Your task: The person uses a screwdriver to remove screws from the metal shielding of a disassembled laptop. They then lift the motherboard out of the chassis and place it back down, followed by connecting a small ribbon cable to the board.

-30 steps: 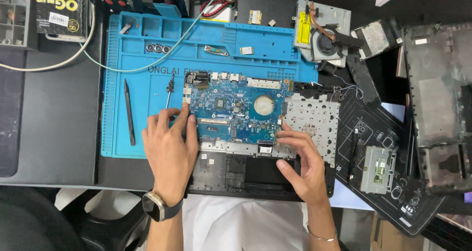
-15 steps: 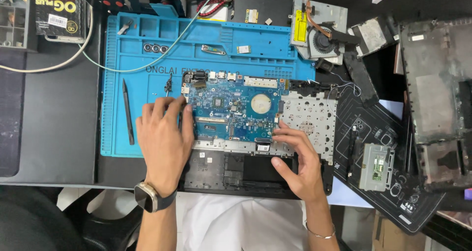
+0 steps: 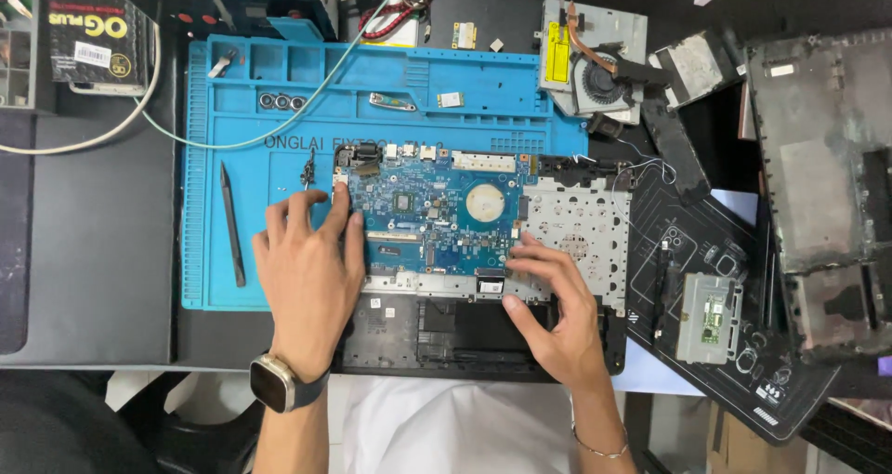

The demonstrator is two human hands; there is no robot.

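Note:
A blue laptop motherboard lies in an opened black laptop base on a blue repair mat. My left hand, with a watch on its wrist, rests flat on the board's left edge, fingertips on the upper left corner. At the board's lower right edge sits my right hand, its fingers curled on the silver metal frame and its thumb on the black base. Neither hand holds a tool.
A black spudger lies on the mat to the left. A fan with heat pipe and a black laptop cover sit at the right, with a small silver module on a black mat. A white cable crosses the upper left.
My left hand has slid a little to the left and up along the board's left edge. The right hand stays at the lower right edge.

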